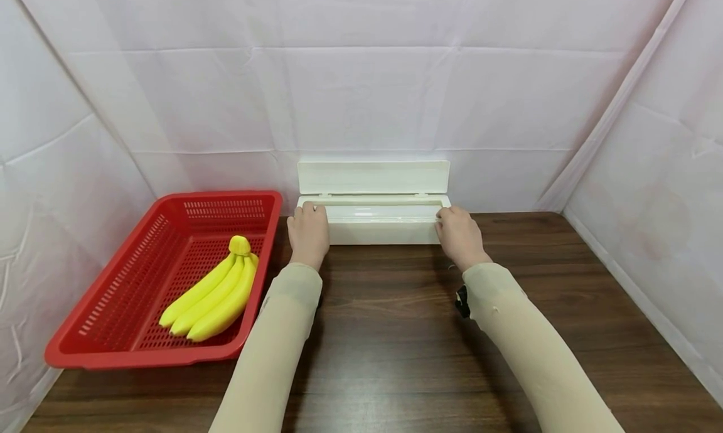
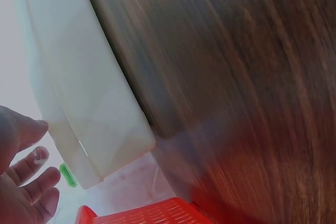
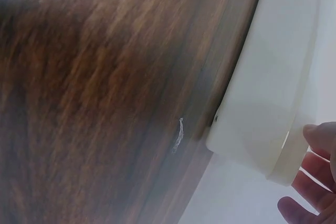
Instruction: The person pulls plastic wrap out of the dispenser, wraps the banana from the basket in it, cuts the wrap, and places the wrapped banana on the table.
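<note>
A long white box (image 1: 384,234) stands at the back edge of the table, its hinged lid (image 1: 374,177) raised and a white roll (image 1: 381,212) lying in its trough. My left hand (image 1: 308,232) is at its left end. In the left wrist view, the thumb (image 2: 32,129) lies near the upper edge, with the loosely bent fingers (image 2: 39,186) apart from it. My right hand (image 1: 460,234) is at the right end. There, in the right wrist view, the thumb (image 3: 319,136) meets the upper edge and bent fingers (image 3: 310,184) reach past the corner.
To the left, a red plastic basket (image 1: 96,361) holds a bunch of yellow bananas (image 1: 220,292). A small green piece (image 2: 67,175) shows by the box's left end. White cloth (image 1: 361,100) hangs behind and on both sides of the brown wooden table (image 1: 390,332).
</note>
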`<act>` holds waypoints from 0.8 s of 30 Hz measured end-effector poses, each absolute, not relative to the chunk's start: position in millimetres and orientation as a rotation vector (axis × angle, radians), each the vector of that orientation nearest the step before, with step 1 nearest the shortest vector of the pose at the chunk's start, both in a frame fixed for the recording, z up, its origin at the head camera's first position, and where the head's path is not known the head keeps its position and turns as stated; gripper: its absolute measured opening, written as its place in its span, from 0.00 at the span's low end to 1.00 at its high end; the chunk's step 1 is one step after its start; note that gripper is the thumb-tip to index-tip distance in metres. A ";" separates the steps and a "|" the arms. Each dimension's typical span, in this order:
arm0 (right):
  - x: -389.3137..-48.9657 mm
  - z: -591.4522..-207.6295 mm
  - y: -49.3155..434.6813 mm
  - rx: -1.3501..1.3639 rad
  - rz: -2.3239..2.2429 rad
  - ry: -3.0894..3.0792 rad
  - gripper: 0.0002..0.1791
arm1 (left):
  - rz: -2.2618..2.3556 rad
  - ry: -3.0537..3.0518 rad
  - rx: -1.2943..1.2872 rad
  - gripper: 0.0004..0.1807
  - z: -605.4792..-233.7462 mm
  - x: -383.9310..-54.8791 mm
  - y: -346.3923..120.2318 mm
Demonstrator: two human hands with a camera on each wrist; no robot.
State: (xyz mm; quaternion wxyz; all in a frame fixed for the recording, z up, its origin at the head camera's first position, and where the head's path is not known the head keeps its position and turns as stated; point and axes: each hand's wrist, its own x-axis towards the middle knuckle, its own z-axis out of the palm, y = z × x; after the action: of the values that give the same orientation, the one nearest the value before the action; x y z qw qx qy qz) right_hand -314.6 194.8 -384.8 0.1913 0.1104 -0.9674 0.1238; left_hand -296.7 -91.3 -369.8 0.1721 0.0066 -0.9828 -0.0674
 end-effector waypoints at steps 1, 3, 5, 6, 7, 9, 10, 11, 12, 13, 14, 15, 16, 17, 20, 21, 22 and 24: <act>-314.9 -384.8 195.0 0.309 0.351 -2.716 0.12 | -0.193 -2.789 0.020 0.11 -370.0 -297.4 -91.7; -315.1 -384.5 195.1 0.309 0.358 -2.713 0.11 | -0.192 -2.787 0.021 0.11 -370.7 -298.8 -92.5; -315.3 -383.4 195.0 0.303 0.369 -2.714 0.11 | -0.184 -2.779 0.018 0.12 -371.2 -299.9 -93.3; -315.2 -382.8 195.0 0.297 0.373 -2.717 0.11 | -0.184 -2.775 0.015 0.12 -371.3 -300.2 -93.7; -315.3 -382.3 195.2 0.292 0.377 -2.722 0.11 | -0.184 -2.773 0.013 0.12 -371.5 -300.4 -94.1; -315.7 -381.5 195.7 0.276 0.381 -2.735 0.12 | -0.177 -2.771 0.013 0.12 -371.5 -300.9 -95.2; -315.8 -380.9 196.1 0.270 0.385 -2.743 0.12 | -0.176 -2.771 0.014 0.13 -371.5 -301.3 -95.5; -316.2 -380.5 196.4 0.266 0.388 -2.751 0.13 | -0.177 -2.774 0.018 0.13 -371.5 -301.8 -96.0; -316.4 -379.9 196.6 0.263 0.393 -2.757 0.13 | -0.182 -2.775 0.021 0.13 -371.4 -302.1 -96.4; -316.7 -379.4 196.7 0.262 0.401 -2.763 0.13 | -0.190 -2.779 0.027 0.13 -371.4 -302.6 -96.8; -316.7 -378.7 196.7 0.260 0.410 -2.766 0.13 | -0.199 -2.783 0.032 0.13 -371.4 -303.1 -97.2; -316.6 -377.9 196.8 0.259 0.420 -2.770 0.13 | -0.211 -2.788 0.035 0.13 -371.4 -303.6 -97.5; -316.4 -377.1 196.7 0.260 0.431 -2.772 0.13 | -0.224 -2.792 0.037 0.13 -371.5 -304.1 -97.7; -316.2 -376.2 196.6 0.261 0.439 -2.774 0.13 | -0.239 -2.796 0.039 0.13 -371.6 -304.7 -98.1; -315.4 -373.6 196.6 0.261 0.456 -2.776 0.13 | -0.281 -2.809 0.041 0.13 -371.2 -306.1 -98.8; -315.2 -372.9 196.6 0.262 0.459 -2.777 0.13 | -0.289 -2.811 0.040 0.13 -370.8 -306.4 -99.1; -315.2 -372.2 196.7 0.262 0.460 -2.777 0.13 | -0.296 -2.811 0.038 0.12 -370.4 -306.6 -99.4; -315.4 -370.9 196.8 0.260 0.457 -2.774 0.13 | -0.299 -2.816 0.037 0.12 -369.3 -306.9 -100.1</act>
State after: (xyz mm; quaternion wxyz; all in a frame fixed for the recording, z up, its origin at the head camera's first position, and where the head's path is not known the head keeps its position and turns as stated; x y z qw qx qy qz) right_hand -315.4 196.8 -370.9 0.1585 0.0910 -0.9701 0.1598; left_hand -306.9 -100.1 -369.3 0.1541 0.0130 -0.9824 -0.1044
